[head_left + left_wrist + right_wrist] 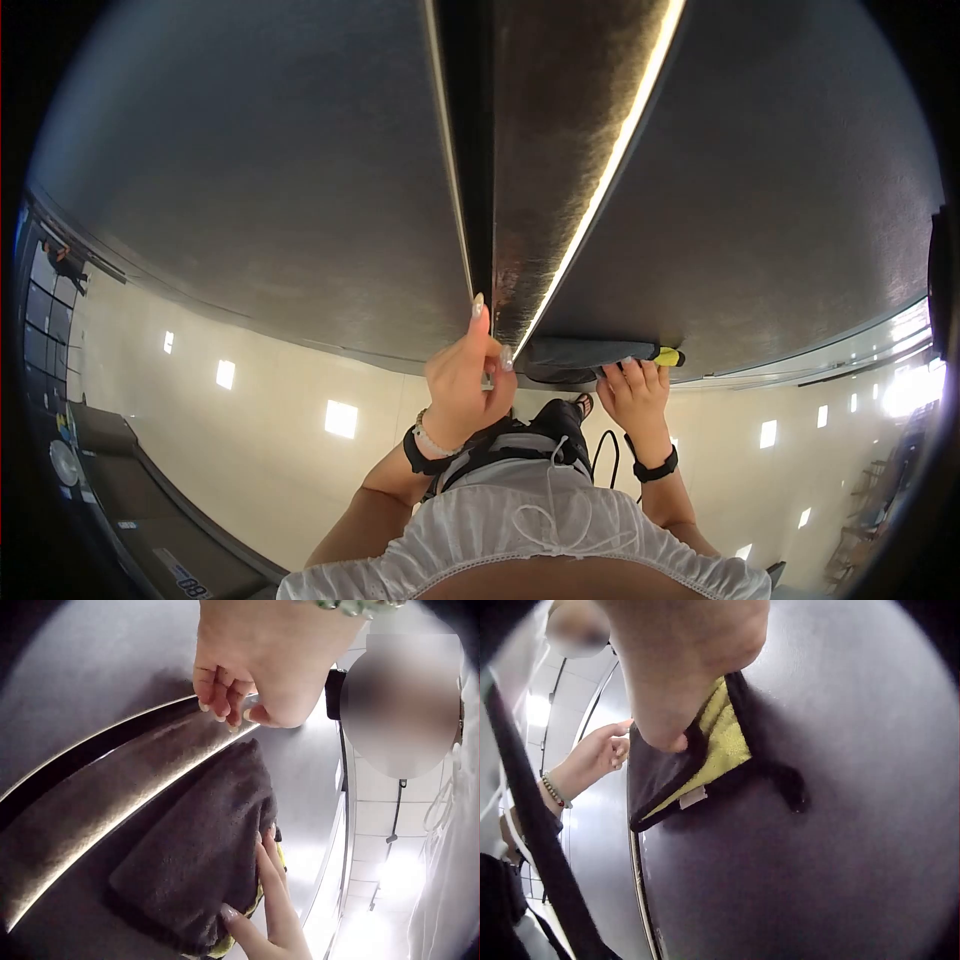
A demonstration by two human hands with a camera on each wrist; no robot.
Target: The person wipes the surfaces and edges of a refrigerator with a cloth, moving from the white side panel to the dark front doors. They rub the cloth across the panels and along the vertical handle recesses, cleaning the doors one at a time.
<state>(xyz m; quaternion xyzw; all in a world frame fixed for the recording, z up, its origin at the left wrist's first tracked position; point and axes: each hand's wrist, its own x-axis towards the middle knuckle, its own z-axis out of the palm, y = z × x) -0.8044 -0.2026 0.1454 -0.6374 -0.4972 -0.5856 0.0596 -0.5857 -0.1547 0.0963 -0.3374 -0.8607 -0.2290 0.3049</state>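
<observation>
A dark grey cloth [202, 855] with a yellow underside [727, 735] lies folded against the dark panel, right of the lit strip [610, 170]. The right hand [637, 395] grips its near edge, thumb over the grey side. A small white tag [693, 797] shows on the cloth's edge, and one black-tipped corner [670, 356] sticks out to the right. The left hand [466, 385] is raised at the near end of the dark groove [470, 150], index finger extended and the other fingers bent. It holds nothing.
Wide dark panels [250, 170] spread to both sides of the groove and lit strip. Below is a pale floor [260, 370] with bright reflections. A dark bench-like unit [170, 520] stands at lower left, and another person [65, 265] is far left.
</observation>
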